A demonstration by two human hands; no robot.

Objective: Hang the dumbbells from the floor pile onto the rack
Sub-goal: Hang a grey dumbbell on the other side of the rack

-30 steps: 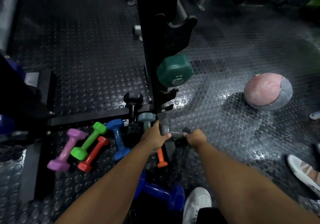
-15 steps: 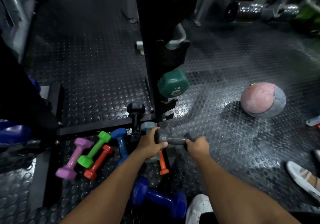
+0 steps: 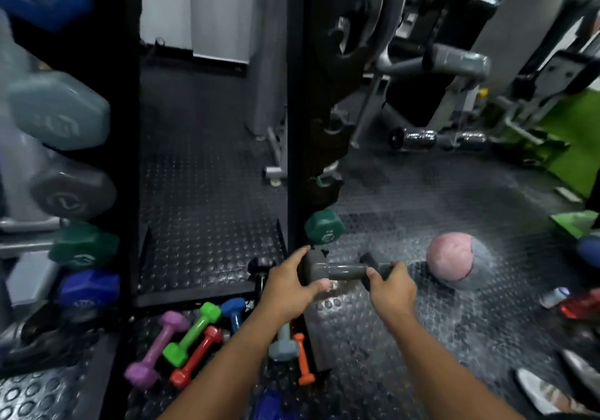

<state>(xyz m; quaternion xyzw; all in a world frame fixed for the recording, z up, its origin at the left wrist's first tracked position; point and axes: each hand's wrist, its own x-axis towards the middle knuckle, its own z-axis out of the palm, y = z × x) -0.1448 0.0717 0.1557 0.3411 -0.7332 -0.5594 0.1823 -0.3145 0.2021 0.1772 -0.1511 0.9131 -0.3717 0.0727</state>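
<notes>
Beside the rack post (image 3: pixel 293 160), a gray dumbbell (image 3: pixel 344 271) is gripped at both ends by left hand (image 3: pixel 289 290) and right hand (image 3: pixel 394 290); it should be kept level and seated fully in an empty cradle.

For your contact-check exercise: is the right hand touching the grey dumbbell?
Touching. The head view shows the right hand with fingers curled over one end of the grey dumbbell, while the left hand grips the other end.
</notes>
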